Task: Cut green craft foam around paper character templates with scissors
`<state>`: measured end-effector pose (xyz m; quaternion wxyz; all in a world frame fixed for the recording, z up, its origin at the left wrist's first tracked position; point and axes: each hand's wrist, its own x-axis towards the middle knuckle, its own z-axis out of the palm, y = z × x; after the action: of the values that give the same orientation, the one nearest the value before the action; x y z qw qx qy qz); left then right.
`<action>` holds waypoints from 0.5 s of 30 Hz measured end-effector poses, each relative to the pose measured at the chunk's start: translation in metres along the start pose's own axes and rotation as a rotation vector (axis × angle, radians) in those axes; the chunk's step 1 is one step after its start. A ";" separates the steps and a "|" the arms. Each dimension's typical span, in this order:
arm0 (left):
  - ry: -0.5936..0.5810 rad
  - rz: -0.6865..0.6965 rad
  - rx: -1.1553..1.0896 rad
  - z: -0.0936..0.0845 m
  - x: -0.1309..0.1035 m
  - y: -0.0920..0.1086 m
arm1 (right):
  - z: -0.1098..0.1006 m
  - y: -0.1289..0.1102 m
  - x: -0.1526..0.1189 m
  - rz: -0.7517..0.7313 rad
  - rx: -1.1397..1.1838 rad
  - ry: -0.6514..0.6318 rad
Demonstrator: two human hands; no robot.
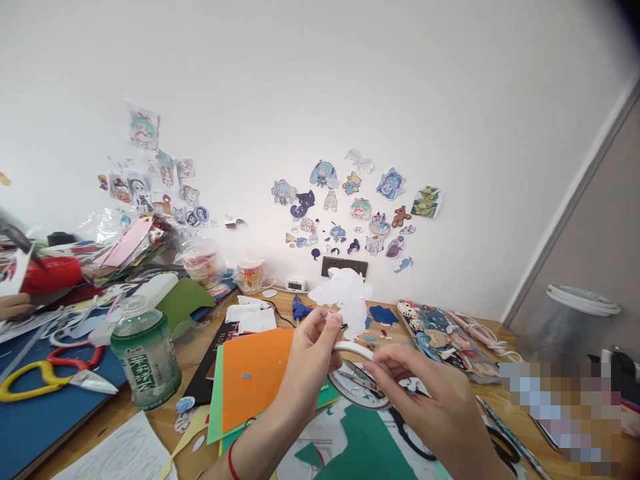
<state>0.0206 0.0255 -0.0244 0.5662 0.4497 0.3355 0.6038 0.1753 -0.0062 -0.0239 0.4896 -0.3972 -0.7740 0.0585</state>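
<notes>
My left hand (311, 353) pinches a white paper cutout (344, 297) at its lower edge and holds it upright above the desk. My right hand (425, 393) holds a roll of white tape (357, 373), and a strip of the tape runs up toward my left fingers. A red string circles my left wrist. Under my hands lie an orange sheet (255, 377) stacked on green sheets and a dark green sheet (370, 447).
A green drink bottle (145, 357) stands at the left. Red and yellow scissors (55, 373) lie on a blue board (30, 413). Stickers cover the wall. Another person's hand (13, 305) shows at the far left. Sticker sheets (440, 337), a pen and a grey bin (570, 320) sit right.
</notes>
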 end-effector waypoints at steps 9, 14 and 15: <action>-0.113 0.009 0.247 -0.006 0.017 -0.016 | 0.002 0.092 0.021 0.657 0.239 -0.397; -0.136 -0.010 0.257 -0.009 0.016 -0.011 | 0.014 0.145 0.007 0.809 0.099 -0.465; -0.140 -0.017 0.255 -0.009 0.016 -0.009 | 0.014 0.151 0.005 0.820 0.059 -0.447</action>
<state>0.0164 0.0430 -0.0337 0.5316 0.5562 0.3730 0.5186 0.2467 0.1035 -0.1002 0.2585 -0.6340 -0.6376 0.3532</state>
